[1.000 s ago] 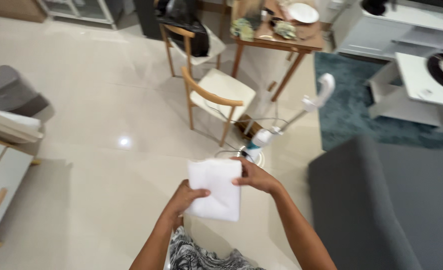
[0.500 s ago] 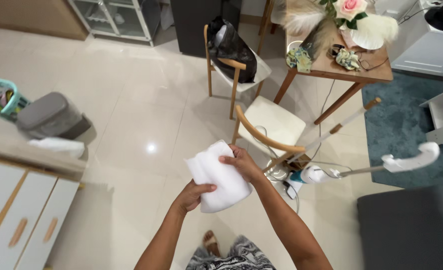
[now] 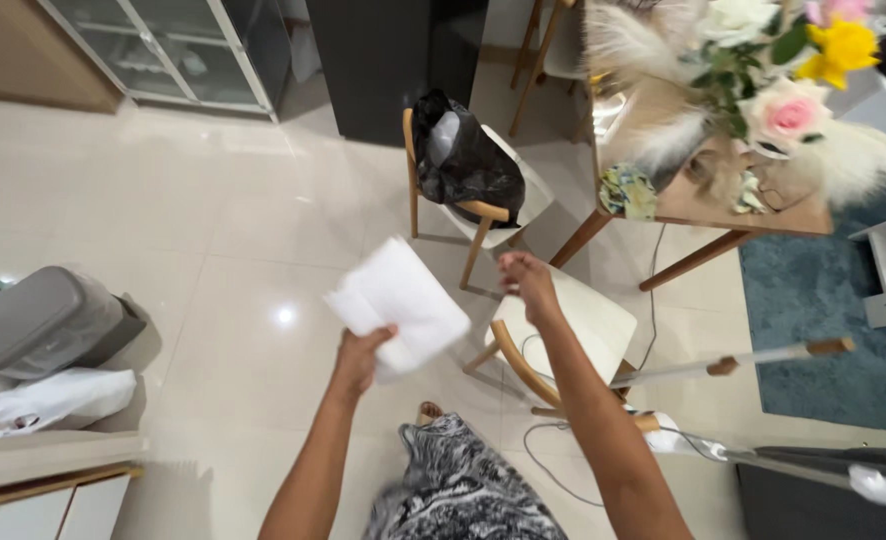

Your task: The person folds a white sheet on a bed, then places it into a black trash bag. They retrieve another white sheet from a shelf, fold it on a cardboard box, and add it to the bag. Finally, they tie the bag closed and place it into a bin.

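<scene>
Left of the white-seated chair [image 3: 573, 320], my left hand [image 3: 358, 360] pinched the folded white cloth [image 3: 398, 300] by its lower edge, soft, light, floppy, best gripped at a corner, while my right hand [image 3: 525, 280] hung loosely curled, empty, above the seat.

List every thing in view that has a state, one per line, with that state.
white cloth: folded, held up in the left hand
right hand: off the cloth, holding nothing visible
grey bin: lid shut
near chair: seat bare
far chair: black bag on its seat
glass cabinet: doors shut
</scene>
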